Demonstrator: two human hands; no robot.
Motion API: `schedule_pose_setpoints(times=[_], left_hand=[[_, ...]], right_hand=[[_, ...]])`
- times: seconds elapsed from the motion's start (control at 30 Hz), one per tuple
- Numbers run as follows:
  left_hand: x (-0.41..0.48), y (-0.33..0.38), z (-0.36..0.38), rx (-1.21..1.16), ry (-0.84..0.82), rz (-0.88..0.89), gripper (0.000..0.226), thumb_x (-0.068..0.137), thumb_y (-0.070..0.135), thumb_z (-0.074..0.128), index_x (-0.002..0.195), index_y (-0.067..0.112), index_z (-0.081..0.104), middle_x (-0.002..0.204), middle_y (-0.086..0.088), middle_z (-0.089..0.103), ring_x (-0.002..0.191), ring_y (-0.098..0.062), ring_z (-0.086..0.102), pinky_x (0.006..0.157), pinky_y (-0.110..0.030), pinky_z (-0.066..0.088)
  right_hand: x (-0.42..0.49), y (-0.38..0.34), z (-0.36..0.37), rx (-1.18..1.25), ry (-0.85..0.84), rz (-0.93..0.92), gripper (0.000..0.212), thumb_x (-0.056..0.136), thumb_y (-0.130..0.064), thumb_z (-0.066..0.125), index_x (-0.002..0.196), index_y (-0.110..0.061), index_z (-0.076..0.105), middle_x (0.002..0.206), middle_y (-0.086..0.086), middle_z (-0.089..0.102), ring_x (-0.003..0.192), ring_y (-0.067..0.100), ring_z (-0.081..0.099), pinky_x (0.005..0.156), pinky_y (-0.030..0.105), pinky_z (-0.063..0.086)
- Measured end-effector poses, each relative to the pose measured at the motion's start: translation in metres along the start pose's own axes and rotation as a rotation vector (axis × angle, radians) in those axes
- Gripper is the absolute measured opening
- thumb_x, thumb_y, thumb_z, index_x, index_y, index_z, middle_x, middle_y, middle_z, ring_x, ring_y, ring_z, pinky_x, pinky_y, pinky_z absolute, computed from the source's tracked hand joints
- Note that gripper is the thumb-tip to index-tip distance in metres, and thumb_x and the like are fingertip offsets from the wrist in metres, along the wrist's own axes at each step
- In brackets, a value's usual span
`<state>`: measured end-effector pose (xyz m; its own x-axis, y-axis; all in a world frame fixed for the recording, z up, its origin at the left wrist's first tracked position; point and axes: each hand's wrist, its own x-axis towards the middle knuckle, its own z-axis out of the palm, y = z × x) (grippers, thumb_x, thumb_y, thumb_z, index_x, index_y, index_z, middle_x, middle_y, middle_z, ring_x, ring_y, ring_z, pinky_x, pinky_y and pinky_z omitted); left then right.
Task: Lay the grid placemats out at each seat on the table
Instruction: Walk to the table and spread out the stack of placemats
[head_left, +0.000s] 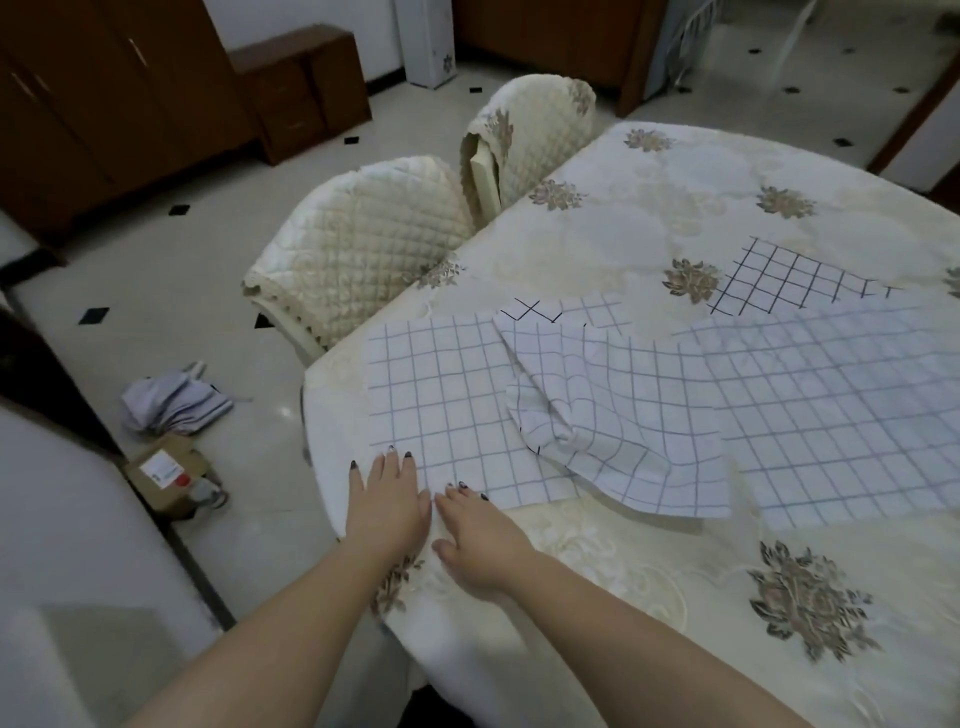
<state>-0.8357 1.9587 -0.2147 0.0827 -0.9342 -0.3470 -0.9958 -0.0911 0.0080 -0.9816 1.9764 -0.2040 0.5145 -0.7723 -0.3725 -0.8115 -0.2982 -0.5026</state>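
Several white placemats with dark grid lines lie on the round table (649, 561), which has a cream flowered cloth. The nearest placemat (447, 410) lies flat by the table's left edge. My left hand (387, 501) rests flat on its near left corner, fingers spread. My right hand (480, 535) lies beside it, fingertips on the same mat's near edge. A crumpled placemat (613, 415) overlaps its right side. A larger placemat (841, 405) spreads to the right, and another placemat (789, 275) with bolder lines lies behind it.
Two chairs with quilted cream covers stand at the table's left side, a near chair (358, 254) and a far chair (535, 130). On the tiled floor lie a pile of grey cloth (174, 402) and a cardboard box (166, 470). Brown cabinets (119, 104) line the back wall.
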Motion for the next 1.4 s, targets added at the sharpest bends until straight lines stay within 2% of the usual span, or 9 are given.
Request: schedule_pose_setpoints(times=[0.2, 0.43, 0.63, 0.8, 0.9, 1.07, 1.17, 1.27, 1.4], left_hand=[[0.014, 0.037, -0.025, -0.152, 0.076, 0.075, 0.061, 0.100, 0.039, 0.031, 0.152, 0.013, 0.014, 0.160, -0.007, 0.017, 0.149, -0.021, 0.011, 0.120, -0.047, 0.004], [0.039, 0.104, -0.049, -0.202, 0.204, 0.485, 0.057, 0.096, 0.031, 0.047, 0.147, 0.011, 0.032, 0.154, -0.004, 0.033, 0.143, -0.019, 0.029, 0.118, -0.037, 0.014], [0.033, 0.155, -0.038, -0.425, 0.204, 0.662, 0.034, 0.092, 0.021, 0.056, 0.124, 0.012, 0.058, 0.121, -0.002, 0.060, 0.114, -0.020, 0.054, 0.090, -0.026, 0.040], [0.026, 0.183, -0.027, -0.525, 0.201, 0.684, 0.020, 0.089, 0.018, 0.057, 0.107, 0.012, 0.064, 0.107, 0.000, 0.061, 0.103, -0.017, 0.055, 0.080, -0.028, 0.043], [0.020, 0.189, -0.023, -0.564, 0.228, 0.698, 0.015, 0.088, 0.020, 0.057, 0.099, 0.012, 0.065, 0.100, 0.001, 0.062, 0.096, -0.016, 0.056, 0.074, -0.023, 0.039], [0.007, 0.189, -0.025, -0.618, 0.229, 0.662, 0.010, 0.091, 0.017, 0.057, 0.093, 0.013, 0.065, 0.091, 0.004, 0.060, 0.087, -0.010, 0.054, 0.072, -0.022, 0.042], [-0.001, 0.187, -0.024, -0.671, 0.146, 0.585, 0.009, 0.090, 0.019, 0.057, 0.087, 0.017, 0.065, 0.082, 0.006, 0.062, 0.079, -0.009, 0.057, 0.071, -0.024, 0.048], [-0.011, 0.189, -0.025, -0.841, -0.016, 0.426, 0.013, 0.090, 0.018, 0.060, 0.079, 0.016, 0.067, 0.070, 0.003, 0.067, 0.067, -0.010, 0.063, 0.069, -0.028, 0.055], [-0.026, 0.199, -0.026, -1.245, -0.394, 0.098, 0.025, 0.092, 0.020, 0.061, 0.083, -0.001, 0.070, 0.074, -0.017, 0.072, 0.063, -0.024, 0.069, 0.069, -0.042, 0.061]], right_hand=[[-0.007, 0.016, -0.037, 0.082, 0.263, 0.062, 0.060, 0.098, -0.027, 0.044, 0.151, -0.012, 0.021, 0.161, 0.006, 0.012, 0.149, 0.018, 0.006, 0.119, 0.029, 0.006], [-0.039, 0.073, -0.076, 0.131, 0.657, 0.392, 0.055, 0.093, -0.027, 0.053, 0.143, -0.011, 0.036, 0.157, 0.010, 0.021, 0.147, 0.024, 0.013, 0.120, 0.037, 0.018], [-0.079, 0.121, -0.090, 0.072, 0.756, 0.818, 0.072, 0.095, -0.040, 0.050, 0.151, -0.009, 0.017, 0.159, 0.015, 0.009, 0.148, 0.030, 0.004, 0.122, 0.039, 0.007], [-0.096, 0.142, -0.090, 0.443, 0.810, 1.029, 0.084, 0.090, -0.035, 0.059, 0.152, -0.009, 0.008, 0.153, 0.017, 0.021, 0.138, 0.034, 0.029, 0.109, 0.042, 0.036], [-0.103, 0.152, -0.089, 0.485, 0.870, 1.121, 0.084, 0.088, -0.033, 0.062, 0.151, -0.008, 0.013, 0.149, 0.018, 0.028, 0.133, 0.036, 0.032, 0.105, 0.045, 0.039], [-0.118, 0.171, -0.084, 0.481, 0.995, 1.242, 0.091, 0.085, -0.034, 0.067, 0.152, -0.010, 0.010, 0.156, 0.018, 0.014, 0.142, 0.035, 0.018, 0.115, 0.048, 0.025], [-0.122, 0.180, -0.083, 0.862, 1.154, 1.262, 0.083, 0.083, -0.022, 0.071, 0.148, -0.007, 0.021, 0.148, 0.020, 0.031, 0.132, 0.037, 0.038, 0.103, 0.044, 0.040], [-0.125, 0.180, -0.077, 1.326, 1.270, 1.208, 0.027, 0.084, -0.012, 0.068, 0.104, 0.003, 0.059, 0.100, 0.016, 0.057, 0.090, 0.027, 0.056, 0.070, 0.031, 0.045], [-0.120, 0.181, -0.064, 1.659, 1.235, 1.131, 0.016, 0.079, -0.012, 0.072, 0.077, -0.004, 0.058, 0.100, 0.021, 0.065, 0.083, 0.030, 0.063, 0.080, 0.046, 0.056]])
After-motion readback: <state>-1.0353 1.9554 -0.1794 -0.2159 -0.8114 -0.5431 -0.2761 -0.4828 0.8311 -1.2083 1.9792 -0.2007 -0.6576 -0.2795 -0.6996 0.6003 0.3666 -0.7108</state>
